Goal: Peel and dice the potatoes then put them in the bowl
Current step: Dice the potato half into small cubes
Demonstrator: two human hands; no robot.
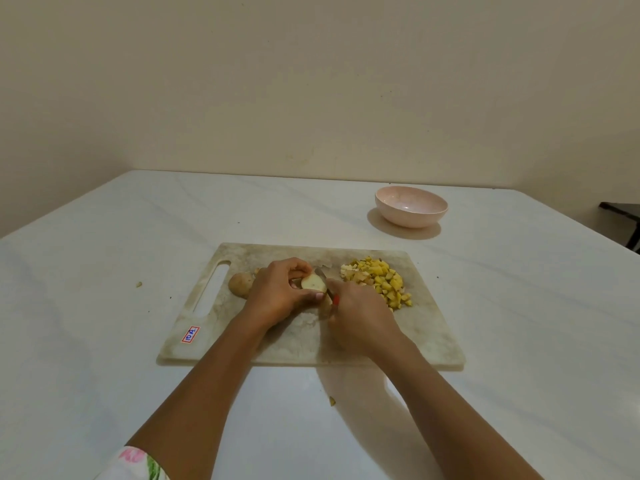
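Observation:
A partly peeled potato point(313, 283) is held over the cutting board point(304, 344) by my left hand point(280, 294), fingers curled round it. My right hand point(360, 317) grips a knife point(327, 284) with a red handle, its blade lying against the potato's right side. An unpeeled brown potato point(239, 284) rests on the board just left of my left hand. A heap of yellow diced potato point(381, 280) lies on the board's right part. The pink bowl point(411, 206) stands on the table behind the board, to the right, and looks empty.
The white table point(104, 271) carries small scraps of peel at the left point(139, 284) and near the board's front edge point(332, 400). A cream wall rises behind the table. A dark piece of furniture point(623, 220) shows at the far right.

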